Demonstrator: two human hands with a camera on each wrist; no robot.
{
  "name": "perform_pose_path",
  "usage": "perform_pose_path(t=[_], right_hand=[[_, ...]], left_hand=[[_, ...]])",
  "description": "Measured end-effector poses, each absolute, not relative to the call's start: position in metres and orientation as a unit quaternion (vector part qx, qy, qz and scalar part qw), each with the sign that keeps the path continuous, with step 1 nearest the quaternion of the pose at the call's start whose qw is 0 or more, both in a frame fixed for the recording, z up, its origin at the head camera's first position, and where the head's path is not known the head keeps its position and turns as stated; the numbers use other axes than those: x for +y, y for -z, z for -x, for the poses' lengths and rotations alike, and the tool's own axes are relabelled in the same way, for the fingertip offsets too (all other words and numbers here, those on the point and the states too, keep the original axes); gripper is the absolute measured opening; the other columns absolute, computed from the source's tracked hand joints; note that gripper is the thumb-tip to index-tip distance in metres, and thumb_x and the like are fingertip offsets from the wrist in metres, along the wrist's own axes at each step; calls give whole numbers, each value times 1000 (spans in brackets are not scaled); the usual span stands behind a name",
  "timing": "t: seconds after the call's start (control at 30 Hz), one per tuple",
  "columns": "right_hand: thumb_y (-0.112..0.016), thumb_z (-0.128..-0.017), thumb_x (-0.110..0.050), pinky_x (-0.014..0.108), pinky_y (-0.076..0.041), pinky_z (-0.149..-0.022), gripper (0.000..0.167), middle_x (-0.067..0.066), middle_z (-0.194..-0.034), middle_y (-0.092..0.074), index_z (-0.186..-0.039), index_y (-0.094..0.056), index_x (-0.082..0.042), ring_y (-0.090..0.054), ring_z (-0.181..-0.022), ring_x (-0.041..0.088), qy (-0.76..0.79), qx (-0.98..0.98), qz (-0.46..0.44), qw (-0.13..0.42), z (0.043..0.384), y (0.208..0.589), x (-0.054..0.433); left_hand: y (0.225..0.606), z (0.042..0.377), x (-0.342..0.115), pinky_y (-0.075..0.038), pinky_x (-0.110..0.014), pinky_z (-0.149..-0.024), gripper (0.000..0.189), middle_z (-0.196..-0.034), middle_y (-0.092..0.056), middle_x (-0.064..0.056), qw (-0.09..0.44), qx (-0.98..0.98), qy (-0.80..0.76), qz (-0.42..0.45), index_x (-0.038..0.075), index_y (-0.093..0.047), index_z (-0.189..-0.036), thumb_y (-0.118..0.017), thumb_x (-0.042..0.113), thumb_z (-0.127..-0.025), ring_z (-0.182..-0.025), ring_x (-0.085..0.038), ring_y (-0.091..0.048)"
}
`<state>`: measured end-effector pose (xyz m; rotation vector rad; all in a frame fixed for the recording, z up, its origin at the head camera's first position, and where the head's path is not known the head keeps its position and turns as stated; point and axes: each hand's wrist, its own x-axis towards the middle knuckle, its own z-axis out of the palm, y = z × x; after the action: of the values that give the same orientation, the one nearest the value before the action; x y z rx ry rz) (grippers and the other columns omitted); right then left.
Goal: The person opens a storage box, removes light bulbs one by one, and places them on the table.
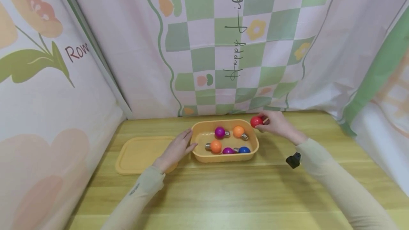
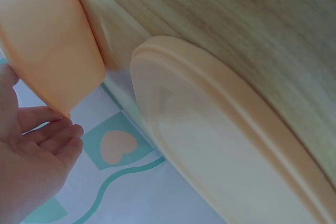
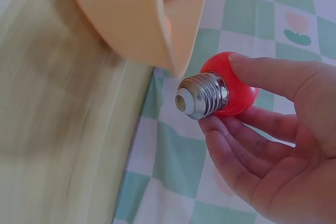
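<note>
A yellow-orange plastic box [image 1: 207,158] with rounded corners stands on the table, holding several coloured light bulbs. Inside are a purple bulb [image 1: 219,132], an orange bulb [image 1: 238,131], another orange bulb [image 1: 216,146] and a blue bulb [image 1: 244,149]; a second purple bulb [image 1: 228,151] is partly hidden by the front wall. My left hand [image 1: 176,150] rests against the box's left end, relaxed fingertips at its rim. Just outside the right back corner, my right hand [image 1: 275,123] pinches a red light bulb [image 3: 239,90] between thumb and fingers, its metal screw base exposed.
A matching flat lid [image 1: 140,155] lies left of the box, partly under my left forearm in the head view. Behind the wooden table [image 1: 223,194] hangs a checked curtain [image 1: 230,45], close to the box's far side. A patterned cloth wall [image 1: 48,116] borders the left.
</note>
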<state>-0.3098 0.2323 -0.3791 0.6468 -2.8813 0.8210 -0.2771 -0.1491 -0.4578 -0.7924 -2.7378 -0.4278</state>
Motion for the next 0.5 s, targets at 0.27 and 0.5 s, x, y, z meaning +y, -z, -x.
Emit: perform_pose_path(t=[0.27, 0.5], right_hand=[[-76, -84, -15, 40, -63, -70, 39, 26, -98, -71, -111, -64, 10, -71, -85, 36, -245, -947, -203, 42, 310, 386, 249], [-76, -84, -17, 45, -63, -74, 38, 25, -98, -71, -109, -65, 9, -70, -86, 34, -232, -953, -191, 32, 312, 396, 261]], left_hand=[[458, 278, -149, -47, -47, -113, 58, -143, -51, -29, 136, -938, 150, 281, -11, -50, -137, -59, 32, -99, -131, -40, -54], [459, 278, -150, -45, -46, -115, 59, -145, -50, -28, 129, -940, 149, 280, -11, -49, -138, -57, 34, -100, -134, -39, -52]])
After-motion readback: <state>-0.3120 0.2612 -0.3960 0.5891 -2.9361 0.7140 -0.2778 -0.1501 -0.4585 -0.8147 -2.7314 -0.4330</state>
